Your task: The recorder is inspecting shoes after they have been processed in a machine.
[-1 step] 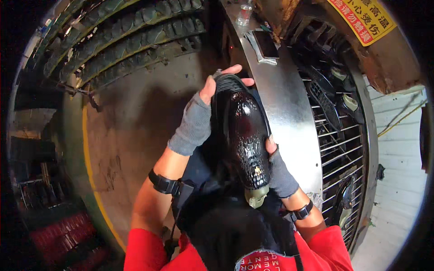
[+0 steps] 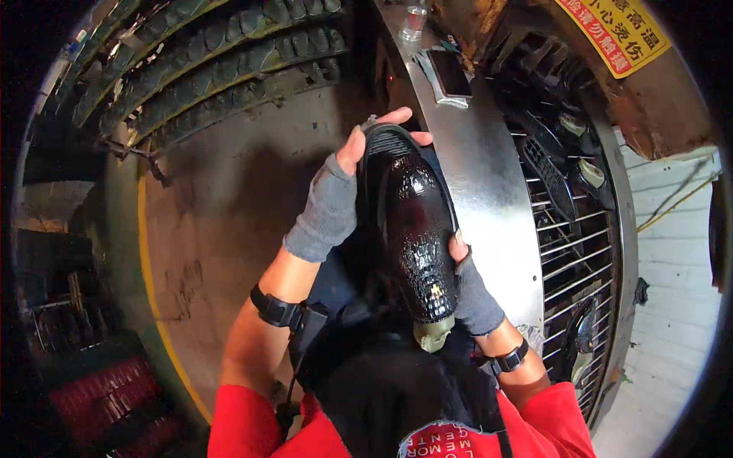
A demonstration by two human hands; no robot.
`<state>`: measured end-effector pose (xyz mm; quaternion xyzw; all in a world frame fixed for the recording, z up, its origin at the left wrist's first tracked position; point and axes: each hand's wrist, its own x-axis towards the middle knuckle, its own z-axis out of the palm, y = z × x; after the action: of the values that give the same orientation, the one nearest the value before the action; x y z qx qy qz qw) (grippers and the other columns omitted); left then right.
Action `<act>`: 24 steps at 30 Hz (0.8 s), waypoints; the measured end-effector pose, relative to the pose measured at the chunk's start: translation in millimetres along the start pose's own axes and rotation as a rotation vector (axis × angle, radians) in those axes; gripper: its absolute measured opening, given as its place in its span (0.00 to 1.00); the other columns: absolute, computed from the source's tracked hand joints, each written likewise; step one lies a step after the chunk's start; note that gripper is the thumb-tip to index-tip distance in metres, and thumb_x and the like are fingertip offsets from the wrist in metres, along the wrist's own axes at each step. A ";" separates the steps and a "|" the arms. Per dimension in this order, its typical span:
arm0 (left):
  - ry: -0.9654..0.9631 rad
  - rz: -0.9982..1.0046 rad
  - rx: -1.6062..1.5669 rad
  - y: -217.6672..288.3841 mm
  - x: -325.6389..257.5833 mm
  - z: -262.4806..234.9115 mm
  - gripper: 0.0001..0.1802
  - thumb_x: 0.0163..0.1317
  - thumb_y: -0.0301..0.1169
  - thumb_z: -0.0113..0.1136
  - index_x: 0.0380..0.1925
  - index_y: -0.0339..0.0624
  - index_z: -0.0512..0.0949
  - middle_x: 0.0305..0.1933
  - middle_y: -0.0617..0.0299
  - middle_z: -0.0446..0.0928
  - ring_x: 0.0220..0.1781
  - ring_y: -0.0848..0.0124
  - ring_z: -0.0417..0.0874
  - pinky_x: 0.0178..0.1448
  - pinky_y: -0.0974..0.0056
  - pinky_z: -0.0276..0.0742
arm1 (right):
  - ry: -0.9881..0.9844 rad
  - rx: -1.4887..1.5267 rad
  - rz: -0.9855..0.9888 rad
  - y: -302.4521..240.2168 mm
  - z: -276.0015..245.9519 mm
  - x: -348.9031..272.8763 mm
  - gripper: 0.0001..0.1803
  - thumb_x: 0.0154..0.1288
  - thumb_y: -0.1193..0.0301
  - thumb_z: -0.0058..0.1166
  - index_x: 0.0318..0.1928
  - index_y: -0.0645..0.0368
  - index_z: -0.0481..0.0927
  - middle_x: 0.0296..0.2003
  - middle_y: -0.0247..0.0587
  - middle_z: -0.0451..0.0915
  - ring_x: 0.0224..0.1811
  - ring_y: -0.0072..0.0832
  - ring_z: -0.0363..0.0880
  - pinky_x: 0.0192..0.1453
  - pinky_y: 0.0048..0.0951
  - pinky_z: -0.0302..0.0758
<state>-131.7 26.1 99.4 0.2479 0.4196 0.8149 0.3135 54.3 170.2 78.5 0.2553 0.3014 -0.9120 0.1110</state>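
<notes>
Glossy black shoe [image 2: 416, 229], both hands' grip.

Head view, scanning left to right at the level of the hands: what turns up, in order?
Yellow floor line → left hand → glossy black shoe → right hand → steel counter edge → wire rack

We note: shoe [image 2: 412, 221] glossy black, scale-embossed pattern. Gloves on left hand [image 2: 336, 202] and right hand [image 2: 469, 286] grey. Sleeves [image 2: 252, 424] red. Wrist straps [image 2: 276, 309] black. Bench [image 2: 489, 183] bare silver. Floor line [image 2: 145, 252] yellow. Sign [image 2: 615, 30] yellow, red border.
</notes>
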 end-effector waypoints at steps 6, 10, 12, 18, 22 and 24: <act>-0.080 -0.024 -0.031 2.6 4.2 11.4 0.46 0.79 0.65 0.46 0.81 0.39 0.60 0.72 0.42 0.76 0.66 0.58 0.84 0.70 0.53 0.83 | -0.127 -0.081 -0.089 -10.8 -4.5 -6.7 0.39 0.80 0.41 0.51 0.75 0.59 0.70 0.62 0.42 0.84 0.57 0.32 0.88 0.64 0.37 0.86; -0.072 -0.031 -0.018 3.5 2.1 16.2 0.47 0.78 0.65 0.47 0.80 0.38 0.61 0.71 0.43 0.77 0.66 0.58 0.83 0.70 0.54 0.82 | -0.069 -0.071 -0.090 -14.2 2.7 -7.8 0.45 0.75 0.36 0.55 0.71 0.65 0.72 0.60 0.52 0.84 0.55 0.38 0.90 0.62 0.41 0.88; -0.071 -0.030 0.005 4.4 -0.7 18.2 0.48 0.77 0.66 0.47 0.80 0.37 0.61 0.70 0.44 0.78 0.65 0.60 0.83 0.70 0.55 0.81 | -0.049 -0.110 -0.082 -14.7 5.6 -8.5 0.45 0.75 0.36 0.55 0.71 0.65 0.72 0.60 0.52 0.84 0.55 0.38 0.90 0.62 0.41 0.88; -0.067 -0.059 0.003 10.3 -6.8 24.4 0.47 0.79 0.66 0.43 0.80 0.37 0.61 0.70 0.46 0.78 0.64 0.63 0.84 0.70 0.57 0.81 | -0.020 -0.159 -0.105 -14.5 4.5 -9.2 0.45 0.74 0.37 0.57 0.72 0.64 0.71 0.60 0.51 0.84 0.55 0.37 0.89 0.63 0.41 0.88; -0.041 -0.086 0.004 15.9 -15.3 31.7 0.54 0.72 0.69 0.55 0.81 0.37 0.58 0.70 0.47 0.79 0.64 0.64 0.84 0.70 0.58 0.80 | -0.078 -0.108 -0.095 -12.4 1.4 -12.0 0.45 0.74 0.37 0.58 0.73 0.64 0.71 0.60 0.50 0.84 0.56 0.36 0.89 0.63 0.40 0.88; -0.129 0.035 0.169 20.6 -23.3 36.7 0.65 0.57 0.66 0.75 0.82 0.37 0.55 0.70 0.49 0.79 0.64 0.65 0.83 0.70 0.60 0.79 | -0.070 -0.151 -0.072 -11.0 0.9 -14.7 0.48 0.71 0.35 0.61 0.73 0.64 0.71 0.61 0.51 0.83 0.56 0.38 0.88 0.64 0.41 0.87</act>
<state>-97.6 19.4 132.6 0.3328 0.4616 0.7641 0.3038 62.5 179.1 92.3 0.2032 0.3741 -0.8985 0.1073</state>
